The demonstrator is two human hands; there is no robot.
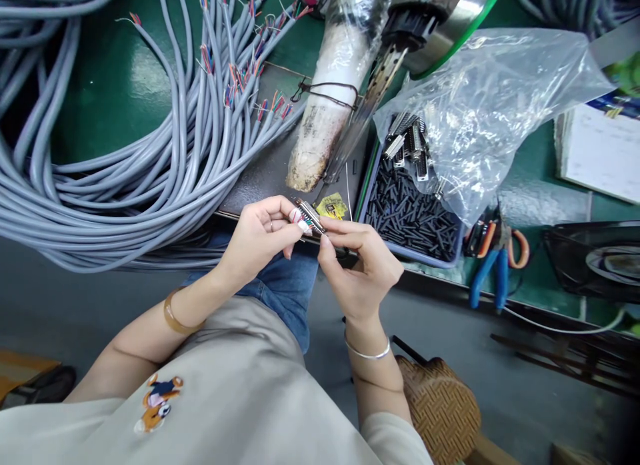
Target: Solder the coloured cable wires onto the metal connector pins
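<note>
Metal plug (311, 215): centre of your clock face, with 12 at the top of the view; it sits tilted between your two hands at the near edge of the bench (115, 112), over your lap (287, 292).
Left hand (265, 235): between 8 and 9 o'clock, thumb and fingers pinched narrow at the plug's upper-left end and its thin coloured wires (309, 222); you hide too much there to tell which wires you grip.
Right hand (365, 262): 4 o'clock, thumb and fingertips closed on the plug's lower-right end.
Soldering iron, by the look of it (387, 68): 1 o'clock, pointing down toward your work. Whether it is hot cannot be told; if it is, a careless lift of your fingers could burn them or melt a wire's coating.
Yellow pad (331, 206): between 2 and 3 o'clock, just beside the plug; a sideways slip could drag the plug against it.
Grey cables (200, 162): 9 to 11 o'clock, a heavy-looking heap; a shift in it might tug at any wire joined to it.
Tray (456, 250): 3 o'clock, full of short black sleeves (405, 205), spare plugs (413, 142) on top; your elbow or sleeve catching the clear bag (510, 105) could scatter them.
Grip: loosening both pinches at once would probably drop the plug into your lap.
</note>
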